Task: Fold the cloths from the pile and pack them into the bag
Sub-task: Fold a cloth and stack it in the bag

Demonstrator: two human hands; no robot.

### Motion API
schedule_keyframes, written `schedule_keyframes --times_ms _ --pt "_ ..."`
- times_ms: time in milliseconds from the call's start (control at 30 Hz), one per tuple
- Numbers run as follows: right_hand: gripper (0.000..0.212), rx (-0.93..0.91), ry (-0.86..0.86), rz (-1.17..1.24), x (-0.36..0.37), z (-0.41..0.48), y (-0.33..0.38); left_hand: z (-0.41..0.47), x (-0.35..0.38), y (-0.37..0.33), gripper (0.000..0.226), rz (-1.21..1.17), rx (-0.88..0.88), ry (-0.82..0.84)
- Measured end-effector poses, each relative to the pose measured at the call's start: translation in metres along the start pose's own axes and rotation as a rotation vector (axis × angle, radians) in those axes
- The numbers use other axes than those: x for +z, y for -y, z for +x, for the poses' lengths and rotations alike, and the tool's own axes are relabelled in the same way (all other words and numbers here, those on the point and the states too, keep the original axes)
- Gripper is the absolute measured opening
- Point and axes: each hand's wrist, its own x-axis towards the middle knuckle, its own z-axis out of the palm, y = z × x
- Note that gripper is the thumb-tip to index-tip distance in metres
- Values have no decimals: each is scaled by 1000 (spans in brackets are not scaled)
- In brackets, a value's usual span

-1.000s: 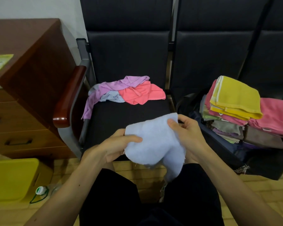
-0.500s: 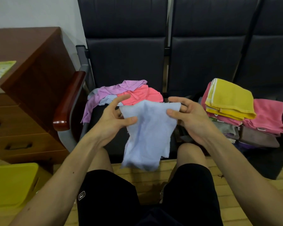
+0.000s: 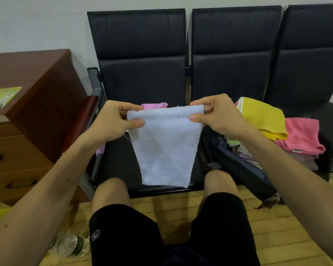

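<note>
The left hand (image 3: 113, 120) and right hand (image 3: 217, 114) are pinching the top corners of the pale blue cloth (image 3: 164, 148), thumbs in front and fingers curled behind, so it is hanging flat between them in front of the black chair seat (image 3: 119, 162). Half a second ago the cloth was drooping crumpled with the left fingers partly spread — now both hands are raised, drawn wider apart, and the top edge is pulled taut. The unfolded pile is mostly hidden behind the cloth, only a lilac piece (image 3: 154, 105) showing above it. To the right, the yellow (image 3: 261, 116) and pink (image 3: 300, 135) folded cloths are lying on the dark bag (image 3: 242, 166) — unmoved.
</note>
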Motion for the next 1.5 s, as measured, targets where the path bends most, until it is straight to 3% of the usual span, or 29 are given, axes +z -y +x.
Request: schedule_keyframes --times_ms 233,433,1067,1300,1500 --pt "21 -15 30 -61 -4 1 -2 -2 3 2 28 155 99 -78" --pt "15 -9 55 -113 -6 -3 -3 -3 9 2 23 222 58 -84" --pt "28 -13 129 -254 8 -6 -32 -13 16 15 17 262 18 -37" --pt "38 237 374 320 15 -14 -43 -17 17 7 23 146 141 -75" --pt "44 443 264 1050 32 -23 -34 -18 32 -2 22 -331 76 -66"
